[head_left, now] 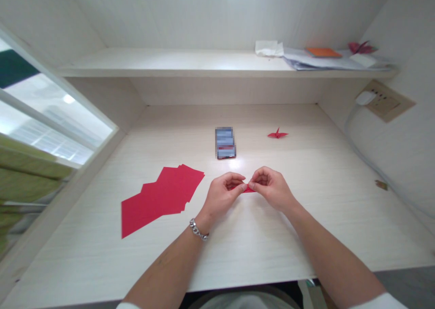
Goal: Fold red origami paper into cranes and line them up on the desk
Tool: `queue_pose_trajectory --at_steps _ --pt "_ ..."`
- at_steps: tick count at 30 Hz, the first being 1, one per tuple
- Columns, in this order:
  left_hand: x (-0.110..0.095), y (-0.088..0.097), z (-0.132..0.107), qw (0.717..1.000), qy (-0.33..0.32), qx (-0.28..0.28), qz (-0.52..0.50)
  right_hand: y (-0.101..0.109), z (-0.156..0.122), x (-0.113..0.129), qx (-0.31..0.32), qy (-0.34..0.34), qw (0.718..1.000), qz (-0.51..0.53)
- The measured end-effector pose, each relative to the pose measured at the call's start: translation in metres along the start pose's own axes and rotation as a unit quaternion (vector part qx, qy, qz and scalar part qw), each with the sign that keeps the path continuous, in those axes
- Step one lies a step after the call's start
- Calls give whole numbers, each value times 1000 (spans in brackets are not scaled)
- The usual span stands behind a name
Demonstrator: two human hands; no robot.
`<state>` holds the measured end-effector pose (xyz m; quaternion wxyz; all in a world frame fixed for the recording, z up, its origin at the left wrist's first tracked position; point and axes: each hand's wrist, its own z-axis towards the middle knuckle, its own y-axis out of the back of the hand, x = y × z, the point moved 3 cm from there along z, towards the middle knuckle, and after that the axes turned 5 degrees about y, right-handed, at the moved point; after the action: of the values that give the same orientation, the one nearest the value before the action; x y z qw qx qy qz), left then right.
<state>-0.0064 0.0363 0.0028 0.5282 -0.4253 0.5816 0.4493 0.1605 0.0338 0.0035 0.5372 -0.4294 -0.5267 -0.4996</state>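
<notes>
Near the frame's centre, the left hand [222,192] and right hand [272,187] meet, fingers pinched on a small folded red paper [248,189] just above the desk [306,218]. A stack of red sheets [159,198] lies at left.

Paper stack [159,195] left of folded piece [248,190]; phone [224,142] behind it; crane [277,134] right of phone.

The head-worn camera looks forward and down, close above the desk [306,223].
</notes>
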Motion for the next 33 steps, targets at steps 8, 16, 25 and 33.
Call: queue_pose_trajectory --at_steps 8,16,25,33 --pt "2 -1 -1 999 -7 -37 11 -8 0 -6 -9 6 1000 -20" --pt "4 1 2 999 32 -6 -19 -1 1 -2 32 -14 999 -27" --pt "-2 8 4 999 40 11 -15 -6 1 -3 52 -8 998 -21" --pt "-2 -2 6 997 33 16 -67 -4 5 -7 -76 -12 993 90"
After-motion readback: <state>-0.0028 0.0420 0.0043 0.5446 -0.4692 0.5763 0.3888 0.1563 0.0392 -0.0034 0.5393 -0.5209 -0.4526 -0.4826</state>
